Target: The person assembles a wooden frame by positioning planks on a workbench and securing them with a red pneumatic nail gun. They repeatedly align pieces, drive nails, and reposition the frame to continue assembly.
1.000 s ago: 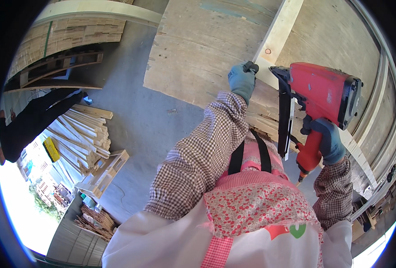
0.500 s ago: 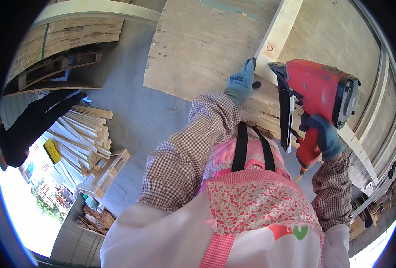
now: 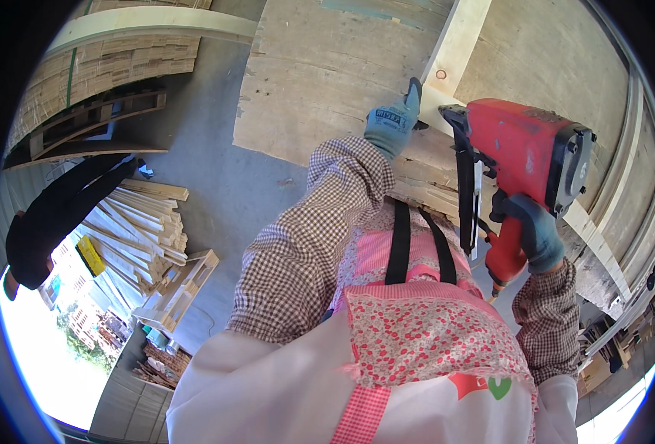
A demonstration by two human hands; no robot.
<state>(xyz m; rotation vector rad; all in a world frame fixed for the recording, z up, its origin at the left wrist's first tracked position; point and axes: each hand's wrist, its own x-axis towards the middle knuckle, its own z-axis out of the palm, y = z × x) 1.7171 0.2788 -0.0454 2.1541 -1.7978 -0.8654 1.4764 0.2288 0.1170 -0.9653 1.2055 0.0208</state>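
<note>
Two gloved hands worked: my left hand (image 3: 394, 118) lay flat on the plywood sheet (image 3: 327, 66), steadying it; right hand (image 3: 536, 235), grip closed around the red nail gun (image 3: 523, 152), aimed at the batten (image 3: 457, 41).

A small pale printed label (image 3: 389, 116) sits on the back of the blue-grey glove (image 3: 392, 126), across the knuckles, as a short rectangular patch with dark lettering. Well to the left of the glove and lower, a flat yellow rectangular thing (image 3: 90, 255), perhaps a tag or a small pack, lies on the stack of pale timber strips (image 3: 146, 226); dark marks show on it, too small to make out. No signs or screens are in view.
</note>
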